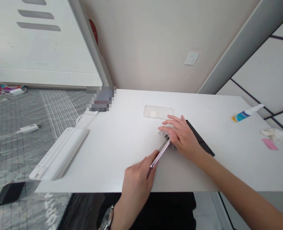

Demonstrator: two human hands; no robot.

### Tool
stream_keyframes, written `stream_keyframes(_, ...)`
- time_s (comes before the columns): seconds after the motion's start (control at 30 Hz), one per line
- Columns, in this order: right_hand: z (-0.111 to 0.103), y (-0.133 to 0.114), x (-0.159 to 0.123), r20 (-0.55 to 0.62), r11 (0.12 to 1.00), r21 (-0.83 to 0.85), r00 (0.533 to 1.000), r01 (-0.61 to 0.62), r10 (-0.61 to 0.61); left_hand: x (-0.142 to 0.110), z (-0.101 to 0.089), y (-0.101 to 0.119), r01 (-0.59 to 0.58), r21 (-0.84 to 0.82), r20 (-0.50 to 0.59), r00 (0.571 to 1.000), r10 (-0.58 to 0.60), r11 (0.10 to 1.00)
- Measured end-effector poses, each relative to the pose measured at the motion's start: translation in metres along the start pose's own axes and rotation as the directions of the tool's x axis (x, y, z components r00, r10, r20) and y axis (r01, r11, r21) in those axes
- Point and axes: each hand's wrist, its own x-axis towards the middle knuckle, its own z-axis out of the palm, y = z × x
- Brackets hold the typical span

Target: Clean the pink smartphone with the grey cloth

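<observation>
My left hand [138,177] is closed around the lower part of a phone [160,153], which is tilted and seen nearly edge-on. At the phone's upper end is my right hand [182,135], its thumb against the edge and its other fingers stretched to the left. Under those fingers shows a small greyish-white piece [162,133], too covered to name. A clear phone case [158,112] lies flat just beyond the right hand. Partly behind the right hand and forearm is a flat black object [201,139].
A white lamp-like device [60,153] with a cable lies along the table's left edge. A blurred-out dark object [103,99] is at the back left corner. To the right are a spray bottle [244,115], a crumpled tissue [276,134] and a pink piece [270,144].
</observation>
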Motion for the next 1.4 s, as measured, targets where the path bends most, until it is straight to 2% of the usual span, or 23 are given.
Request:
stream_keyframes(0.13, 0.0, 0.01, 0.001, -0.014, 0.983, 0.178, 0.998, 0.055, -0.054, 0.0, -0.001, 0.001, -0.019, 0.013, -0.023, 1.0, 0.019, 1.0)
stream_keyframes(0.27, 0.002, 0.008, -0.001, 0.002, 0.96, 0.278, 1.0, 0.014, -0.016, 0.003, -0.003, 0.003, -0.019, 0.021, -0.011, 1.0, 0.02, 1.0)
stream_keyframes(0.4, -0.001, 0.004, -0.001, 0.052, 0.956, 0.29, 0.998, -0.035, 0.021, 0.003, -0.005, 0.005, -0.007, 0.034, -0.007, 1.0, 0.007, 0.999)
stream_keyframes(0.63, -0.004, -0.003, -0.001, 0.095, 0.931, 0.345, 0.991, -0.118, 0.09, 0.0, -0.006, 0.002, -0.05, 0.071, 0.019, 0.999, 0.048, 0.996)
stream_keyframes(0.87, -0.004, -0.003, -0.002, 0.111, 0.925, 0.358, 0.99, -0.127, 0.093, -0.003, -0.008, 0.002, -0.038, 0.089, 0.048, 0.998, 0.033, 0.995)
stream_keyframes(1.0, -0.005, -0.005, -0.001, 0.111, 0.919, 0.37, 0.989, -0.135, 0.101, -0.003, -0.006, 0.004, -0.045, 0.023, -0.021, 0.999, 0.046, 0.999)
stream_keyframes(1.13, -0.005, -0.005, -0.002, 0.125, 0.914, 0.375, 0.986, -0.153, 0.114, -0.005, -0.007, 0.008, -0.063, 0.092, 0.003, 0.998, 0.063, 0.994)
stream_keyframes(1.4, -0.004, -0.004, -0.001, 0.109, 0.911, 0.392, 0.99, -0.13, 0.095, -0.007, -0.006, 0.009, -0.047, 0.101, 0.006, 0.999, 0.047, 0.994)
